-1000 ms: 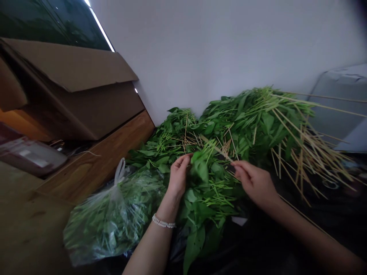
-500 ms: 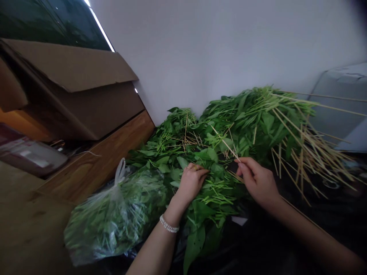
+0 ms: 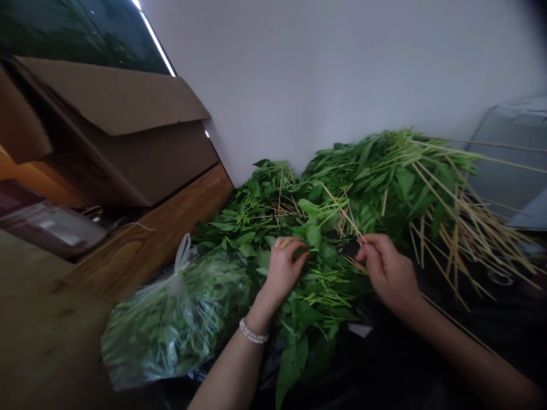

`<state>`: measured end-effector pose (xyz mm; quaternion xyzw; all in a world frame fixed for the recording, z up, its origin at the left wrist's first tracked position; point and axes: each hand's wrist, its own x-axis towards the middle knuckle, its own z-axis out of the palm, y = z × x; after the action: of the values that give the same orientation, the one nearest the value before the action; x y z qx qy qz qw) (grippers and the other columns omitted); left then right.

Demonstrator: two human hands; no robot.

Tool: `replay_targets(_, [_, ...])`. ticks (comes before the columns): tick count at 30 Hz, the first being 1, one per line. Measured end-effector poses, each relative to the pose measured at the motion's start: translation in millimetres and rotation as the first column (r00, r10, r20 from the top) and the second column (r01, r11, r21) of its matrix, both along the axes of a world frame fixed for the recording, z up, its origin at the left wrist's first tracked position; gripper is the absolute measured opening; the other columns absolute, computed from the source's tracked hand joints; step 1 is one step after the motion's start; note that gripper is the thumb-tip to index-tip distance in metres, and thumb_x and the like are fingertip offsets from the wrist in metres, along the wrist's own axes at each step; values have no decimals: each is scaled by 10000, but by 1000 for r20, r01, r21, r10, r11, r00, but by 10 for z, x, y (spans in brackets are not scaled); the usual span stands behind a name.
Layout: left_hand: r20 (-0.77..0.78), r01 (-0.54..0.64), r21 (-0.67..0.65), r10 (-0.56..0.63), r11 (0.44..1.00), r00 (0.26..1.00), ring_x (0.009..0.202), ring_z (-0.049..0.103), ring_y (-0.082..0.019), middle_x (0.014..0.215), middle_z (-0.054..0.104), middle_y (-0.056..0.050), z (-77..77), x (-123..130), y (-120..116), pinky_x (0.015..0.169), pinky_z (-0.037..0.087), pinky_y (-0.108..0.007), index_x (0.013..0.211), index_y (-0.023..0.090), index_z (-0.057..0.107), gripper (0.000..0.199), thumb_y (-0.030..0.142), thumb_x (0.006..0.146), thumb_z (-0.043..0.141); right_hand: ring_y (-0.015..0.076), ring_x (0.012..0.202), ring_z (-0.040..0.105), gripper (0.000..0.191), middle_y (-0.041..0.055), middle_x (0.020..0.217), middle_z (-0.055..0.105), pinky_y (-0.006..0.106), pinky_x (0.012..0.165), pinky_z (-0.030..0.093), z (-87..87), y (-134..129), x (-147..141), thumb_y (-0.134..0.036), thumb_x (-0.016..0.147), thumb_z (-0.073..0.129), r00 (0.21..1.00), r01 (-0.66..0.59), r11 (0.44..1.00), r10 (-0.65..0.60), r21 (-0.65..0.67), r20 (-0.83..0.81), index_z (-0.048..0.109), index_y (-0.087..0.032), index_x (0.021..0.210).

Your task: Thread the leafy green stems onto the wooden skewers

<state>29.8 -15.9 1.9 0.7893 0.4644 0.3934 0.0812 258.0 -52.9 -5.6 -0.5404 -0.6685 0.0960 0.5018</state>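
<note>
Green leafy stems (image 3: 327,287) lie heaped in front of me. My left hand (image 3: 287,263), with a beaded bracelet at the wrist, is over the leaves, its thumb and fingers curved around a small green stem near the fingertips. My right hand (image 3: 387,270) pinches a thin pale stick (image 3: 342,208) that slants up to the left over the pile. More pale sticks (image 3: 491,239) jut from the large leafy heap (image 3: 371,171) at the right. A knotted clear plastic bag (image 3: 175,324) full of greens sits left of my left hand.
An open cardboard box (image 3: 132,154) stands at the upper left by a wooden board (image 3: 158,233). A plastic container (image 3: 51,222) is at the far left. Behind the greens rises a pale wall (image 3: 299,74). A grey bin (image 3: 513,154) stands at the right, and black sheeting lies below.
My left hand has lifted slightly, and its thumb and fingers have parted from their lower position in the leaves. My right hand still pinches the stick. The whole view has shifted slightly.
</note>
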Motion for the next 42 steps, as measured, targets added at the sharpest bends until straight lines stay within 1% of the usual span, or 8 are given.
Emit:
replay_targets(3, [261,-76,22,67,997,963,885,609,-205,878,713,-39,35,-15,16,852,440,-343,866,218,701,76,187,813,655,111,577,583,199,-14,759,642,223,595,440,6,3,-1,-315,969,373,1000,5,1000,-5,-4,-21,533,-213,1028])
replay_targets(5, [458,-86,-57,103,995,883,819,624,-190,846,716,-38,43,-26,36,799,464,-318,859,205,712,75,212,799,667,108,583,578,200,-12,772,637,225,601,438,2,8,-7,-315,974,363,1000,-6,1000,6,-6,-31,533,-216,1003])
replay_targets(9, [794,99,-276,168,956,585,716,637,-153,811,735,-34,42,-48,91,720,488,-273,899,182,736,210,296,723,751,105,593,567,203,-16,768,620,227,614,440,-18,6,-21,-318,979,363,997,-66,997,65,-27,-44,539,-220,1009])
replay_targets(12, [913,300,-339,234,892,335,665,627,-117,804,740,-37,47,-79,133,673,489,-233,908,166,742,317,322,643,820,110,587,556,208,-23,728,601,231,611,442,-22,-6,-21,-320,980,365,992,-108,993,105,-45,-71,542,-221,1027])
replay_targets(16, [933,383,-359,317,851,168,629,613,-73,821,739,-30,57,-126,170,600,469,-174,901,154,736,362,266,581,864,114,560,555,203,-24,697,599,237,593,448,9,-12,6,-322,982,361,985,-50,999,45,-21,-167,533,-218,1009])
replay_targets(19, [930,361,-367,331,857,160,635,619,-70,822,741,-29,60,-131,170,585,463,-164,896,148,728,369,260,574,868,122,605,589,193,-12,730,619,243,617,459,18,-4,21,-303,979,369,991,-76,997,77,10,-111,541,-217,973])
replay_targets(26, [911,355,-405,340,843,234,629,608,-75,810,726,-22,83,-101,122,576,476,-173,864,154,726,333,282,587,861,167,807,659,242,45,898,686,282,726,484,-84,6,-23,-208,954,382,946,-213,970,176,113,274,600,-188,1058])
replay_targets(42, [892,288,-427,348,857,287,652,593,-88,835,713,-29,94,-100,114,589,461,-189,833,168,731,308,347,606,835,180,899,678,340,49,1021,709,283,794,526,-184,29,7,-144,909,421,905,-166,982,116,88,409,639,-219,1159])
